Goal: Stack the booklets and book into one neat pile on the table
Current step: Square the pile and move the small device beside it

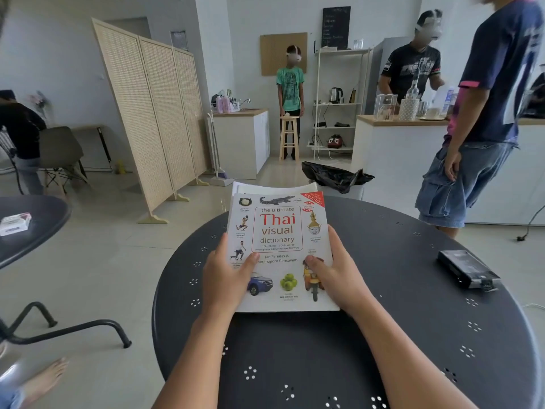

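A white book titled "Thai visual dictionary" (278,228) is held face up above the round black table (398,326). My left hand (225,278) grips its left edge, thumb on the cover. Along the book's right edge sits my right hand (333,276), its thumb also pressing the cover. White booklets (265,188) lie under the book, their far edges showing past its top. Whether the pile rests on the table or is lifted slightly, I cannot tell.
A black box (467,268) lies on the table's right side. A person in denim shorts (472,143) stands by the table's far right edge. A second black table (29,228) with a small white pack stands to the left. Two other people stand farther back by a counter.
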The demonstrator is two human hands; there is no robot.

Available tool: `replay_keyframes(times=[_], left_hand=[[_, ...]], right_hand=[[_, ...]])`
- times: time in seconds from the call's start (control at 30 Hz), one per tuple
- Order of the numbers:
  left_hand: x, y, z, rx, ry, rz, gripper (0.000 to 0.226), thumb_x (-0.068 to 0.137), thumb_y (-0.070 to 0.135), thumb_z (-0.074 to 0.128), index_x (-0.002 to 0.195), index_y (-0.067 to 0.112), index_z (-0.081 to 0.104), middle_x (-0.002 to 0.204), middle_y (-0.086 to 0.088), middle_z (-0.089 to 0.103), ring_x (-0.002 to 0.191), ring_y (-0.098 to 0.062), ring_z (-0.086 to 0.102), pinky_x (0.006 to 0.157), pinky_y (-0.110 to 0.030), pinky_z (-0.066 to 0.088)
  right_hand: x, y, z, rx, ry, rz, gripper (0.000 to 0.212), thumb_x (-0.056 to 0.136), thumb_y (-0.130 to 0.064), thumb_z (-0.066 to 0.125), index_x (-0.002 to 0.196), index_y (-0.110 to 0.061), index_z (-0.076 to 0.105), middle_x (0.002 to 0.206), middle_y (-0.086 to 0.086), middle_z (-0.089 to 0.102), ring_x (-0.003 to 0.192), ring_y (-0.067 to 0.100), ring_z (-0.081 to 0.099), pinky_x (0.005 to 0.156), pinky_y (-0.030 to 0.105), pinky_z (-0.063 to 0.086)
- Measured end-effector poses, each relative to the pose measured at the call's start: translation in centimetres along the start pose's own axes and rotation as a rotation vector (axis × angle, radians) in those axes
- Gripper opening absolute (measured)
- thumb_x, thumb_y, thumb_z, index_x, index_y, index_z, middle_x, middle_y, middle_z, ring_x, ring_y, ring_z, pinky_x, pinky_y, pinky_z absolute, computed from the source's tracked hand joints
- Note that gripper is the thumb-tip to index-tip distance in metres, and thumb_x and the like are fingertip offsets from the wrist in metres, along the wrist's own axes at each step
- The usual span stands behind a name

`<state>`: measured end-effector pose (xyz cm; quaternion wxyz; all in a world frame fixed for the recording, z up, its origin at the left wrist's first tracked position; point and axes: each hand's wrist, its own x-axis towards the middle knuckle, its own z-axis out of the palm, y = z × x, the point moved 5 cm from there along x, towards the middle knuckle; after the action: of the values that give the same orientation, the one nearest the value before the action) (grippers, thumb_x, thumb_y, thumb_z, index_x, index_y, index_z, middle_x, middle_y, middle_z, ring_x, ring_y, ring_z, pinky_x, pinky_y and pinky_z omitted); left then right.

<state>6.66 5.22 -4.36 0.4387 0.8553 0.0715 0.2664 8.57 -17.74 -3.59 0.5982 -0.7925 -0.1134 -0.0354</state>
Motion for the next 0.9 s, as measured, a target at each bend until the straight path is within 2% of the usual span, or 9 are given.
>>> replay_keyframes(times=[0.1, 0.27, 0.4, 0.53, 0.63, 0.67, 0.77, 0.83, 0.9], left_hand=[[0.1, -0.2, -0.4, 0.068, -0.05, -0.052, 0.041, 0.082, 0.046, 0.07, 0.119, 0.034, 0.056, 0.11, 0.005, 0.069, 0.098, -0.014, 0.066, 0.074, -0.037, 0.059], [0.6, -1.1, -0.8, 0.184, -0.195, -0.163, 0.043, 0.085, 0.046, 0.066, 0.123, 0.028, 0.056, 0.119, 0.003, 0.068, 0.102, -0.017, 0.065, 0.082, -0.038, 0.055], [0.8, -1.2, -1.6, 0.176, -0.284, -0.181, 0.042, 0.092, 0.034, 0.064, 0.129, 0.019, 0.054, 0.128, 0.003, 0.066, 0.105, -0.016, 0.062, 0.081, -0.031, 0.047], [1.2, -1.4, -3.0, 0.182, -0.336, -0.183, 0.042, 0.093, 0.034, 0.064, 0.131, 0.02, 0.055, 0.129, 0.005, 0.066, 0.11, -0.018, 0.063, 0.087, -0.037, 0.051], [1.1, -1.8, -3.6, 0.23, -0.324, -0.147, 0.041, 0.092, 0.032, 0.064, 0.131, 0.021, 0.06, 0.126, 0.005, 0.068, 0.108, -0.017, 0.064, 0.08, -0.03, 0.049], [1.0, -2.1, -3.6, 0.251, -0.315, -0.138, 0.042, 0.092, 0.034, 0.064, 0.131, 0.022, 0.061, 0.125, 0.005, 0.069, 0.106, -0.017, 0.065, 0.078, -0.029, 0.049], [0.7, -3.3, -3.4, 0.382, -0.268, -0.13, 0.049, 0.089, 0.048, 0.059, 0.133, 0.027, 0.058, 0.121, -0.002, 0.067, 0.106, -0.02, 0.057, 0.087, -0.037, 0.052], [0.5, -3.6, -3.2, 0.496, -0.214, -0.121, 0.049, 0.09, 0.051, 0.055, 0.131, 0.025, 0.057, 0.118, -0.008, 0.06, 0.103, -0.023, 0.045, 0.089, -0.038, 0.045], [0.3, -3.5, -3.2, 0.534, -0.169, -0.119, 0.047, 0.091, 0.052, 0.054, 0.129, 0.024, 0.058, 0.125, -0.009, 0.054, 0.109, -0.026, 0.043, 0.094, -0.04, 0.04]], right_hand=[[-0.1, 0.2, 0.5, -0.067, -0.018, 0.032, 0.043, 0.099, -0.018, 0.061, 0.132, -0.04, 0.045, 0.12, -0.019, 0.071, 0.103, 0.006, 0.073, 0.087, 0.035, 0.062], [0.0, 0.1, 1.2, -0.174, -0.019, 0.102, 0.032, 0.096, -0.024, 0.064, 0.126, -0.031, 0.056, 0.117, -0.017, 0.072, 0.095, 0.002, 0.071, 0.066, 0.018, 0.053], [0.2, 0.2, 1.5, -0.205, -0.029, 0.143, 0.027, 0.094, -0.027, 0.065, 0.12, -0.03, 0.06, 0.113, -0.017, 0.073, 0.09, 0.004, 0.073, 0.067, 0.023, 0.058], [0.2, 0.8, 2.2, -0.142, -0.056, 0.209, 0.023, 0.094, -0.028, 0.065, 0.116, -0.029, 0.064, 0.109, -0.014, 0.076, 0.089, 0.008, 0.076, 0.08, 0.036, 0.064], [0.0, 0.8, 2.8, -0.067, -0.06, 0.246, 0.02, 0.097, -0.024, 0.058, 0.115, -0.029, 0.066, 0.106, -0.013, 0.078, 0.087, 0.01, 0.078, 0.084, 0.041, 0.063], [-0.2, 0.6, 3.0, -0.038, -0.056, 0.257, 0.022, 0.099, -0.021, 0.055, 0.115, -0.028, 0.068, 0.104, -0.011, 0.079, 0.084, 0.011, 0.078, 0.083, 0.042, 0.063], [-0.6, 0.1, 3.1, -0.083, -0.037, 0.244, 0.028, 0.098, -0.013, 0.05, 0.111, -0.028, 0.07, 0.1, -0.011, 0.079, 0.076, 0.011, 0.079, 0.076, 0.042, 0.065], [-0.7, -0.1, 3.2, -0.145, -0.016, 0.23, 0.032, 0.095, -0.011, 0.047, 0.107, -0.03, 0.07, 0.097, -0.014, 0.078, 0.075, 0.013, 0.078, 0.071, 0.041, 0.065], [-0.7, -0.2, 3.2, -0.193, 0.003, 0.218, 0.032, 0.094, -0.012, 0.047, 0.106, -0.031, 0.07, 0.095, -0.016, 0.078, 0.077, 0.017, 0.078, 0.07, 0.04, 0.063]])
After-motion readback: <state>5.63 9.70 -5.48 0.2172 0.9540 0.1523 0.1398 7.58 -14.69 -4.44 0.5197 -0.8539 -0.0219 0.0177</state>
